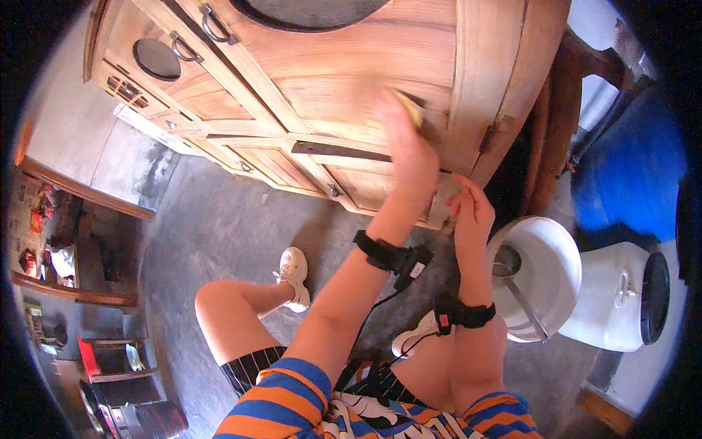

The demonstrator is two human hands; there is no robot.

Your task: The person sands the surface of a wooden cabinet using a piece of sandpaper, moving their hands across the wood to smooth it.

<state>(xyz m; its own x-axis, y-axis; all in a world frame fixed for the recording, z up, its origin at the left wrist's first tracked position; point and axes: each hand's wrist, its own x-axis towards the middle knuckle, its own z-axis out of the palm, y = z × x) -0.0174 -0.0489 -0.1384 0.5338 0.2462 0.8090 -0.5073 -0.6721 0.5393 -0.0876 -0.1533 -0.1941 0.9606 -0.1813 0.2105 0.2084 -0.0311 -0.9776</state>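
Yellowish pad pinched in left hand, pressed to face of wooden cabinet; exact finger hold blurred, cannot be told. Right hand held lower right of grip, fingers parted, near cabinet edge. Metal pull handle seen upper left of grip. Space right of right hand crowded by white bucket, metal ladle leaned inside; blue barrel beyond. Wristband label below grip too small to be read.
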